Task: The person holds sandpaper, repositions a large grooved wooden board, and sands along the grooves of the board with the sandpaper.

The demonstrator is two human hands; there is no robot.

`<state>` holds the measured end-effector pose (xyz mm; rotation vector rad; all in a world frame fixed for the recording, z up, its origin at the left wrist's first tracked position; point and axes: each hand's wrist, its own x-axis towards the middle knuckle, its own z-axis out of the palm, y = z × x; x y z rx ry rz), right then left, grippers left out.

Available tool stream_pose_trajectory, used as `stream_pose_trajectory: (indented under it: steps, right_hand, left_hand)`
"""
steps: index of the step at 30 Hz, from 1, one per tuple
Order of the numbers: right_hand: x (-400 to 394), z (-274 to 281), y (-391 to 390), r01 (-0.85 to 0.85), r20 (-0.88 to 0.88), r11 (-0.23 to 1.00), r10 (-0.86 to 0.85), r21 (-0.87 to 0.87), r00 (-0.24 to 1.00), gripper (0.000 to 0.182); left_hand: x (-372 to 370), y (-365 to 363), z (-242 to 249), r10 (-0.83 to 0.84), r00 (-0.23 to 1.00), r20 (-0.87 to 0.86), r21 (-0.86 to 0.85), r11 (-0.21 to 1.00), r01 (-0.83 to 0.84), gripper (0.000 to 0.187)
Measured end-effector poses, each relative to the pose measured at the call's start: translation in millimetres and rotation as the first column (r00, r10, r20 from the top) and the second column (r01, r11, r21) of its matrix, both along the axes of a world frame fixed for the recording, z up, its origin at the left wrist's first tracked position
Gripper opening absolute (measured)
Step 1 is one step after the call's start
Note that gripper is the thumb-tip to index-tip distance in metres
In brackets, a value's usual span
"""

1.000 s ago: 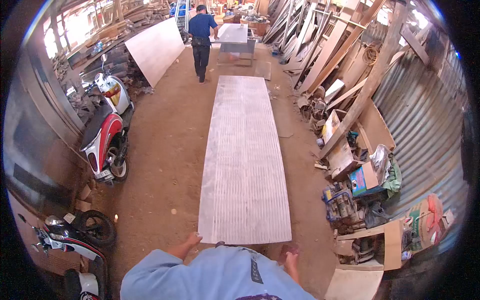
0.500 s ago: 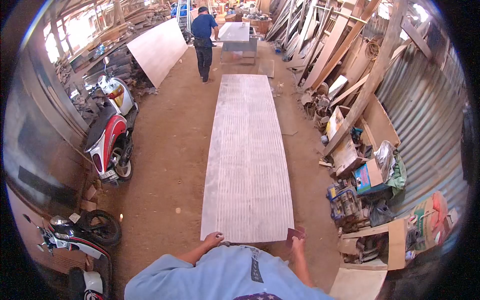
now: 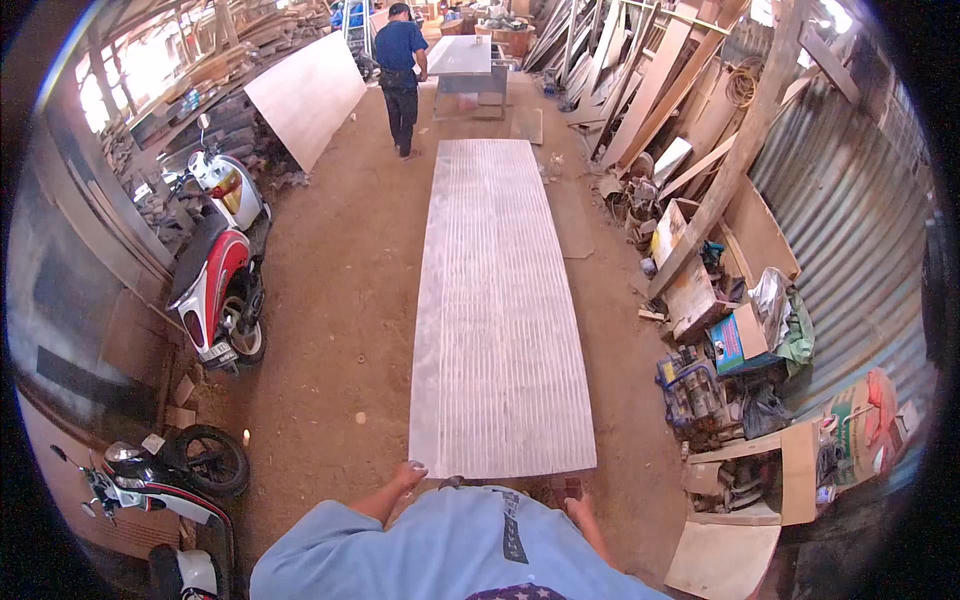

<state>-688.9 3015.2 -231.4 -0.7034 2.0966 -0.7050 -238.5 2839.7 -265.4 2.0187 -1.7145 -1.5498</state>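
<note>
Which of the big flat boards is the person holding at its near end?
The long ridged board lying flat down the middle, with the left hand and right hand at its near edge. The smooth board leans against the woodpile at the left.

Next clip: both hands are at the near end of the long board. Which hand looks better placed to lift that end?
Probably the left hand: it shows at the near left corner of the board, fingers at the edge. The right hand sits lower, mostly hidden behind the shirt, its contact unclear.
</note>
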Motion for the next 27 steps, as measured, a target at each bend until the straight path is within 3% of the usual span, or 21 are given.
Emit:
stream_pose_trajectory:
  steps: [2, 6, 8, 9, 10, 11, 12, 13, 14, 16, 17, 19, 24, 27]
  right_hand:
    - [0.5, -9.9, 11.6, 0.124, 0.064, 0.989, -0.119, -0.077, 0.991, 0.039]
    - [-6.3, 6.1, 23.0, 0.140, -0.001, 0.988, -0.140, -0.070, 0.990, 0.035]
    - [-9.2, 20.6, 21.9, 0.228, 0.005, 0.967, -0.230, 0.116, 0.973, 0.033]
    - [-9.7, 23.6, 22.3, 0.228, 0.004, 0.967, -0.230, 0.117, 0.973, 0.033]
    - [-13.5, 17.9, 25.4, 0.381, 0.261, 0.919, -0.394, 0.098, 0.882, 0.034]
    - [-16.6, 14.0, 27.8, 0.542, 0.472, 0.829, -0.536, 0.138, 0.700, 0.037]
    - [-17.2, 13.3, 34.3, 0.597, 0.571, 0.783, -0.575, 0.175, 0.586, 0.037]
    - [-14.2, 15.3, 37.6, 0.594, 0.593, 0.784, -0.568, 0.180, 0.571, 0.038]
    - [-8.2, 17.9, 40.8, 0.536, 0.526, 0.833, -0.520, 0.138, 0.673, 0.038]
    - [5.8, 24.6, 43.0, 0.395, 0.331, 0.915, -0.399, 0.081, 0.855, 0.039]
    - [9.8, 26.4, 42.4, 0.359, 0.274, 0.930, -0.366, 0.077, 0.889, 0.040]
    - [16.4, 26.7, 48.1, 0.321, 0.197, 0.944, -0.330, 0.074, 0.923, 0.041]
    - [20.3, 39.6, 70.8, 0.289, 0.103, 0.953, -0.298, 0.093, 0.949, 0.044]
    - [13.8, 52.5, 85.0, 0.288, 0.061, 0.949, -0.298, 0.131, 0.953, 0.046]
  left_hand:
    - [-4.9, 0.8, 8.9, -0.004, 1.000, -0.023, 0.029, 1.000, 0.004, 0.048]
    - [-23.4, 1.5, 8.1, -0.007, 0.999, -0.048, 0.061, 0.998, 0.010, 0.049]
    - [-31.4, 3.4, 4.6, -0.060, 0.998, -0.014, -0.001, 0.998, 0.060, 0.048]
    - [-31.8, 3.7, -1.1, -0.060, 0.998, -0.015, 0.000, 0.998, 0.060, 0.048]
    - [-28.9, 4.6, -24.2, -0.212, 0.977, -0.031, -0.128, 0.970, 0.206, 0.048]
    - [-28.1, 3.9, -35.9, -0.360, 0.933, -0.027, -0.255, 0.904, 0.342, 0.048]
    - [-35.0, 3.0, -22.9, -0.362, 0.932, -0.027, -0.256, 0.903, 0.344, 0.048]
    - [-45.5, 3.9, -5.1, -0.259, 0.966, -0.020, -0.090, 0.962, 0.256, 0.048]
    - [-53.3, 2.9, 8.8, -0.155, 0.988, 0.005, 0.077, 0.985, 0.154, 0.048]
    - [-55.9, 8.5, -4.4, -0.207, 0.978, -0.041, 0.099, 0.973, 0.210, 0.048]
    - [-55.2, 9.5, -13.7, -0.256, 0.963, -0.087, 0.119, 0.957, 0.265, 0.048]
    - [-54.7, 13.3, -11.7, -0.443, 0.888, -0.121, 0.033, 0.893, 0.449, 0.048]
    - [-50.3, 29.3, -31.1, -0.537, 0.815, -0.218, 0.080, 0.822, 0.563, 0.048]
    - [-51.4, 46.4, -69.1, -0.566, 0.731, -0.381, 0.074, 0.769, 0.635, 0.048]
